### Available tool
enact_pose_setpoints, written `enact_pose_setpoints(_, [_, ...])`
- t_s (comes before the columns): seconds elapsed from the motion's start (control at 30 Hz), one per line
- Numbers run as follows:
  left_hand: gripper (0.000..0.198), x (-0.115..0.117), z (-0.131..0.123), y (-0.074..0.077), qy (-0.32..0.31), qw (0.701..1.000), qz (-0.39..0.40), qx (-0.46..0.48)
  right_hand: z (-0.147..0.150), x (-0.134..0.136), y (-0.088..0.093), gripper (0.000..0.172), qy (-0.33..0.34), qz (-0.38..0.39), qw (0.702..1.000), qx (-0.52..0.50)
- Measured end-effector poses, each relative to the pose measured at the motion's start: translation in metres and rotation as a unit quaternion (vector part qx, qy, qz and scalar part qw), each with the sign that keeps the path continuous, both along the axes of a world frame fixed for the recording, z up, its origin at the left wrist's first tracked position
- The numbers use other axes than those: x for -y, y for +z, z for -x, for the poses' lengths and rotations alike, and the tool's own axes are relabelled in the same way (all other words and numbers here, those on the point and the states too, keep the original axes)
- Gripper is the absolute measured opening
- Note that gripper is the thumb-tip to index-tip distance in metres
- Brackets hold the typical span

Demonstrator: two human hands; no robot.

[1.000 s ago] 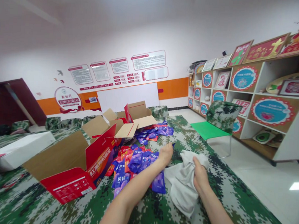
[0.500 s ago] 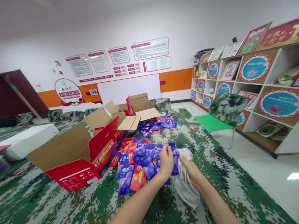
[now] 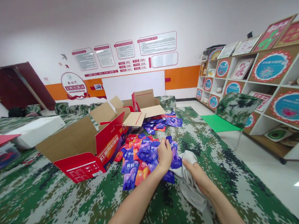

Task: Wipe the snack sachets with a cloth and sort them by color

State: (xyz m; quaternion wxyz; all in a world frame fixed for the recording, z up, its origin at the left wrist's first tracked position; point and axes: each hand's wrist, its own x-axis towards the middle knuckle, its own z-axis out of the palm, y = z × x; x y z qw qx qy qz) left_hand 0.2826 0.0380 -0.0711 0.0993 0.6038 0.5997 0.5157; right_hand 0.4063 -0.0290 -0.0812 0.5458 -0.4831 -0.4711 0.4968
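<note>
Between my hands is a purple pouch (image 3: pixel 176 161) with white print. My left hand (image 3: pixel 165 154) pinches its upper end, fingers closed. A pale grey cloth (image 3: pixel 191 192) is bunched in my right hand (image 3: pixel 197 174), which presses it against the pouch's right side; part of the cloth trails down onto the table. Beneath and left of my left hand lies a heap of purple pouches (image 3: pixel 129 175) and orange-red pouches (image 3: pixel 142 172). My right fingertips are partly hidden by the cloth.
An open red carton (image 3: pixel 85 167) stands left of the heap, with another opened carton (image 3: pixel 150 100) behind it. More purple pouches (image 3: pixel 174 121) lie farther back on the camouflage tablecloth (image 3: pixel 57 204). A white box (image 3: pixel 37 130) is at left; a green-seated chair (image 3: pixel 219 123) stands right.
My right hand and the cloth have slid a little down and right along the pouch, whose lower end now tilts to the right. The view has shifted slightly left.
</note>
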Motion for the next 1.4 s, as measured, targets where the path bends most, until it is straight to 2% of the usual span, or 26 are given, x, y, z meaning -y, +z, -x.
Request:
enact_pose_setpoints(0.1, [0.031,-0.005,0.007,0.004,0.003,1.0,0.01,-0.004,0.0,-0.006,-0.007,0.043,-0.111,-0.052,0.989,0.082])
enact_pose_setpoints(0.23, [0.031,-0.004,0.012,0.01,0.009,0.998,0.025,-0.061,0.003,-0.004,-0.011,0.046,-0.184,-0.111,0.962,0.17])
enact_pose_setpoints(0.37, [0.034,0.001,0.013,0.019,0.036,0.991,0.031,-0.124,0.004,0.003,-0.008,0.051,-0.248,-0.101,0.939,0.217])
enact_pose_setpoints(0.5, [0.036,0.004,0.017,0.029,0.032,0.984,0.014,-0.177,0.001,0.008,-0.004,0.052,-0.295,-0.085,0.923,0.23])
enact_pose_setpoints(0.63, [0.037,0.006,0.023,0.04,0.03,0.983,-0.001,-0.18,-0.003,0.008,0.0,0.055,-0.364,-0.086,0.898,0.232])
enact_pose_setpoints(0.7, [0.035,0.008,0.02,0.042,0.0,0.987,0.003,-0.159,-0.001,0.006,-0.001,0.051,-0.327,-0.12,0.909,0.228])
enact_pose_setpoints(0.83, [0.028,0.012,0.007,0.04,-0.103,0.989,0.007,-0.101,0.016,0.003,-0.01,0.044,-0.098,-0.202,0.95,0.218])
enact_pose_setpoints(0.9, [0.025,0.009,0.009,0.039,-0.132,0.987,0.006,-0.088,0.025,0.004,-0.014,0.044,-0.025,-0.188,0.96,0.206])
enact_pose_setpoints(1.0, [0.023,-0.001,0.028,0.043,-0.141,0.983,0.02,-0.112,0.029,0.008,-0.016,0.045,0.033,-0.141,0.974,0.175])
enact_pose_setpoints(1.1, [0.023,-0.009,0.056,0.047,-0.174,0.965,0.066,-0.183,0.026,0.007,-0.014,0.042,0.037,-0.107,0.984,0.139])
enact_pose_setpoints(1.2, [0.023,-0.012,0.078,0.048,-0.208,0.933,0.12,-0.27,0.02,0.0,-0.015,0.043,-0.026,-0.07,0.99,0.116])
enact_pose_setpoints(1.3, [0.02,-0.018,0.089,0.044,-0.202,0.899,0.164,-0.353,0.014,-0.008,-0.021,0.047,-0.073,-0.043,0.99,0.11])
enact_pose_setpoints(1.4, [0.017,-0.039,0.09,0.041,-0.166,0.881,0.177,-0.407,0.013,-0.011,-0.026,0.05,-0.084,-0.025,0.99,0.114])
